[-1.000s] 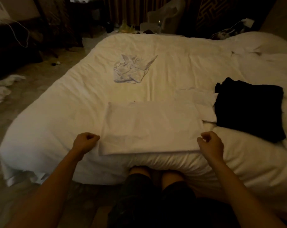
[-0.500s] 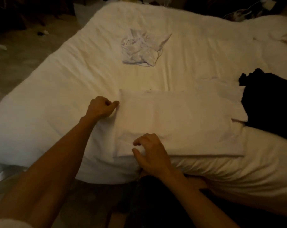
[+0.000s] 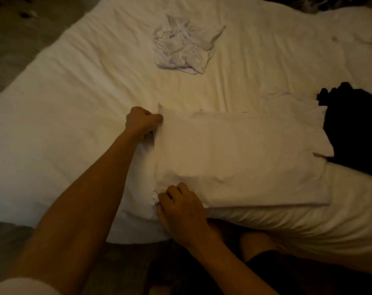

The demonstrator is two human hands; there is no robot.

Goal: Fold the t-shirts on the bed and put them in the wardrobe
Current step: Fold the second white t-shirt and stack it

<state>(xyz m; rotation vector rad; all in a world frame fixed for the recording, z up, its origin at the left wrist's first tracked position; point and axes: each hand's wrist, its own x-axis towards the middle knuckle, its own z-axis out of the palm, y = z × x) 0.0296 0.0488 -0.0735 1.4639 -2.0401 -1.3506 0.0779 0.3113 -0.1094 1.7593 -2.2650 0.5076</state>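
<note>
Head view: both hands (image 3: 143, 121) (image 3: 180, 206) pinch white t-shirt's (image 3: 240, 158) left edge.

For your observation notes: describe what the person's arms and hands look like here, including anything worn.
Both forearms are bare, and so are the left hand and the right hand: no gloves, watch or bracelet show. A white sleeve covers the left upper arm at the frame's bottom corner. The dim light hides any ring.
</note>
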